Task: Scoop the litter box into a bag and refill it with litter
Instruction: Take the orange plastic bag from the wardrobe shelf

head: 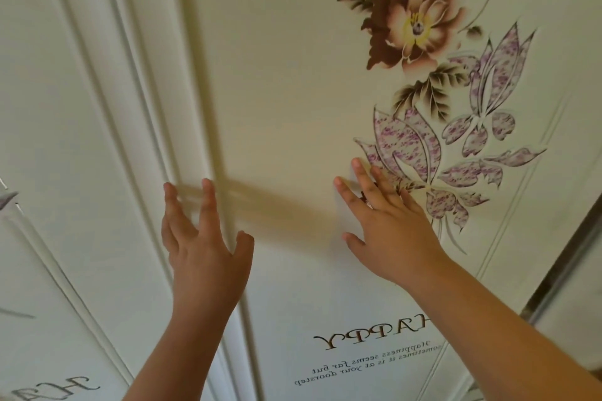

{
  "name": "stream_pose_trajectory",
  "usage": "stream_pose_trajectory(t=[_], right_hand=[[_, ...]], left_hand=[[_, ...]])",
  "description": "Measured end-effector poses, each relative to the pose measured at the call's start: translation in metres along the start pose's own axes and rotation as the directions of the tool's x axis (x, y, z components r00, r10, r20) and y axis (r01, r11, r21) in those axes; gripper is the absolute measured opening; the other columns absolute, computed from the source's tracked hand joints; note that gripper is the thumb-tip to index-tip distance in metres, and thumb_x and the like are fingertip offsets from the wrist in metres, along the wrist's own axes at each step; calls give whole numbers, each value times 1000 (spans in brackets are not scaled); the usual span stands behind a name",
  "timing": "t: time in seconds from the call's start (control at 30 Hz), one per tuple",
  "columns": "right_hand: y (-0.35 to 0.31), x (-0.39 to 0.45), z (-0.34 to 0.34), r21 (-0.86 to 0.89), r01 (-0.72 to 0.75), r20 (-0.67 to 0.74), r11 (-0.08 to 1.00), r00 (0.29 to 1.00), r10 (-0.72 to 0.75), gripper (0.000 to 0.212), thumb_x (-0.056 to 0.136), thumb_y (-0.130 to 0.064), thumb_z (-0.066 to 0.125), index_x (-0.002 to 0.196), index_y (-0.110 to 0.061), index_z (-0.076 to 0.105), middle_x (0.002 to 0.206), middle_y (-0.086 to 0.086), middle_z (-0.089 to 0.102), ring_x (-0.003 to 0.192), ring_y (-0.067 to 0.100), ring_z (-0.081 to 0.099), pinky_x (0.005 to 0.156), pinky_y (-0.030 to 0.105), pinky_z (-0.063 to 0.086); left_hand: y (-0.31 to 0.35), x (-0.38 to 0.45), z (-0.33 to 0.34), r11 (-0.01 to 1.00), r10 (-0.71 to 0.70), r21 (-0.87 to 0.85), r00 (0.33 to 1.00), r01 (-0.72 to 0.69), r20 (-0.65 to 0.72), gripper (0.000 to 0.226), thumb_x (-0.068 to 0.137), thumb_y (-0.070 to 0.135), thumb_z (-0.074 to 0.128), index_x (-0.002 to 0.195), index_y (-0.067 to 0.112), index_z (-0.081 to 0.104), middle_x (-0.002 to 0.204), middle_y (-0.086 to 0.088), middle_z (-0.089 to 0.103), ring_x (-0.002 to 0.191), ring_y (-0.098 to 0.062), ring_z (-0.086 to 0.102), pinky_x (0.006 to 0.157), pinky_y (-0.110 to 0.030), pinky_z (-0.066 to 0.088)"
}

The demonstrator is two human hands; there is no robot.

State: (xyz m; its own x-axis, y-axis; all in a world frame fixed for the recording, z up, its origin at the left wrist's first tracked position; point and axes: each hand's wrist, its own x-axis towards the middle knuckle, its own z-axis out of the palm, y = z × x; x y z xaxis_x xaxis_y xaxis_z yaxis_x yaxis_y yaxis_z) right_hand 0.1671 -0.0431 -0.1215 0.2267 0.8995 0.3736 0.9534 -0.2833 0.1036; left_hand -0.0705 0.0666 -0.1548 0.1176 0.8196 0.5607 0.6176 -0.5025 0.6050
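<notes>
Both hands, left (198,238) and right (387,221), spread open against the door (277,75).

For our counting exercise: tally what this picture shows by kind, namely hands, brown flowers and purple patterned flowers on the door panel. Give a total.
Hands: 2, the left hand and the right hand, both with fingers spread
Brown flowers: 1
Purple patterned flowers: 2, one upper, one lower
Total: 5
</notes>
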Motion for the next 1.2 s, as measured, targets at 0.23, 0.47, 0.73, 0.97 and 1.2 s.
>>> stream_pose_trajectory(t=[0.23, 0.47, 0.73, 0.97, 1.2], right_hand=[[5, 0, 3, 12, -29, 11, 1000, 1000, 29, 91, 97, -57, 50, 159, -42, -15, 159, -9, -43, 155, 23, -22, 124, 51, 17], [5, -4, -8, 36, -125, 1, 992, 992, 125, 84, 96, -60, 48, 163, -34, 5, 168, 0, -25, 157, 32, -12, 124, 57, 8], [-5, 0, -26, 123, 61, -60, 991, 997, -54, 78, 99, -51, 49, 163, -36, 8, 170, -6, -19, 157, 25, -14, 126, 49, 7], [13, 3, -27, 118, 72, -42, 990, 997, -68, 79, 99, -51, 48, 163, -39, 3, 165, -8, -31, 156, 22, -21, 127, 48, 3], [31, -2, -23, 179, 111, -74, 978, 992, -99, 77, 99, -49, 50, 162, -36, 9, 170, -8, -18, 158, 19, -7, 124, 41, 16]], left_hand=[[8, -1, -4, 999, 26, 18, 999, -27, 45, 94, 89, 26, 71, 162, 38, 14, 169, -1, -15, 154, -29, 2, 112, -44, 30], [20, -4, 9, 995, 97, 27, 991, -100, 96, 98, 87, 27, 73, 162, 41, 12, 167, 0, -13, 153, -30, 5, 110, -41, 37], [40, -8, 28, 977, 205, -69, 975, -200, 89, 93, 87, 20, 73, 161, 36, 19, 167, 1, 2, 152, -26, 18, 116, -44, 37], [59, 0, 32, 956, 269, -148, 957, -252, 112, 84, 91, 22, 67, 160, 39, 22, 155, 14, 28, 123, -20, 57, 95, -30, 54], [88, 0, 48, 949, 253, -246, 943, -198, 218, 82, 94, 22, 57, 161, 41, 13, 152, 17, 36, 116, -6, 57, 94, -25, 50]])
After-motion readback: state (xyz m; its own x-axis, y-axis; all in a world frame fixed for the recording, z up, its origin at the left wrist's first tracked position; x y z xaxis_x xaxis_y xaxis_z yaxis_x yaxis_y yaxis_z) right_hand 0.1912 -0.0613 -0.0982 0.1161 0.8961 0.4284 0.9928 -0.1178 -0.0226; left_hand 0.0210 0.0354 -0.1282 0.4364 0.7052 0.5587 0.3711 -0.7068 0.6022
